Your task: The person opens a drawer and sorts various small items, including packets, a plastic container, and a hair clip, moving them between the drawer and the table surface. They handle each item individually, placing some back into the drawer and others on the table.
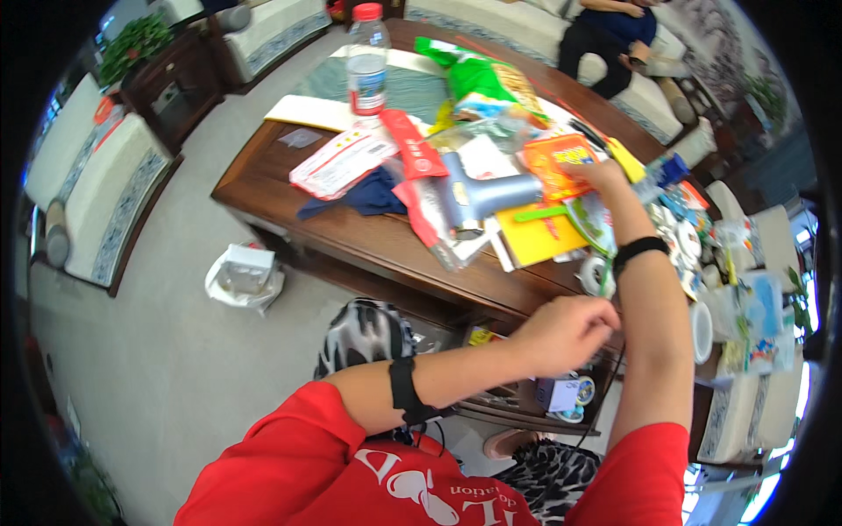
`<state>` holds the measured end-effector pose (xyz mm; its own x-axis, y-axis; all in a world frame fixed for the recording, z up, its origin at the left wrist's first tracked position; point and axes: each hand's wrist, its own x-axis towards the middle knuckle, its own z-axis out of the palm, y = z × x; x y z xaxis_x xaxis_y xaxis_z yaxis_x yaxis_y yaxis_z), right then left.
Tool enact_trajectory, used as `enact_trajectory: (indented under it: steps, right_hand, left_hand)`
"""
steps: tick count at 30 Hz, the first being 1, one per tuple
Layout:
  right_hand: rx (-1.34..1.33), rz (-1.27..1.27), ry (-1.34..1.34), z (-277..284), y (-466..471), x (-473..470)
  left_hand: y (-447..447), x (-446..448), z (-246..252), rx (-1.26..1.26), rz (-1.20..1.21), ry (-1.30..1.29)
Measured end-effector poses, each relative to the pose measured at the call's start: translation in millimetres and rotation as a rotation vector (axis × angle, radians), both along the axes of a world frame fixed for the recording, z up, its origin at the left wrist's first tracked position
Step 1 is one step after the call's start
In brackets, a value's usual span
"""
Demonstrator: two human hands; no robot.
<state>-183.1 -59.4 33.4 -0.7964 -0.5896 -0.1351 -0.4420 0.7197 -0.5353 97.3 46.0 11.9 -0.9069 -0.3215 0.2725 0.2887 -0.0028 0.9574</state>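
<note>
My right hand (pixel 600 173) reaches over the table with its fingers on the edge of an orange snack packet (pixel 558 172), which it grips. Beside the packet lie a grey-blue hair dryer (pixel 483 194), a yellow card or envelope (pixel 543 238) and a green-rimmed thing, perhaps a hand fan (pixel 587 220). My left hand (pixel 571 334) hovers at the table's near edge, fingers curled. Just above it are a roll of white tape (pixel 594 275) and a thin green strip (pixel 608 273). Whether the left fingers hold anything is hidden.
On the wooden table (pixel 263 167) stand a red-capped bottle (pixel 368 62) and a green snack bag (pixel 483 85). White cups and packets crowd the right side. A thin black cord (pixel 600 401) hangs below. A lined bin (pixel 245 276) stands left. Someone sits on the far sofa.
</note>
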Motion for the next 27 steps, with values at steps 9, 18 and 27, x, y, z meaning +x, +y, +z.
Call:
enact_trajectory:
  steps: [9, 18, 27]
  right_hand:
    - [-0.402, -0.071, -0.444, 7.7, -11.0, -0.3]
    - [-1.018, 0.237, -0.310, 94.8, 53.4, 66.0]
    - [-0.813, 0.213, -0.508, 75.2, 242.7, 158.4]
  left_hand:
    - [-8.0, 9.6, 22.6, -0.092, 0.101, 0.037]
    - [-12.5, 2.7, 21.5, 0.062, 0.339, 0.160]
    - [-0.1, 2.7, 8.2, 0.566, -0.068, 0.204]
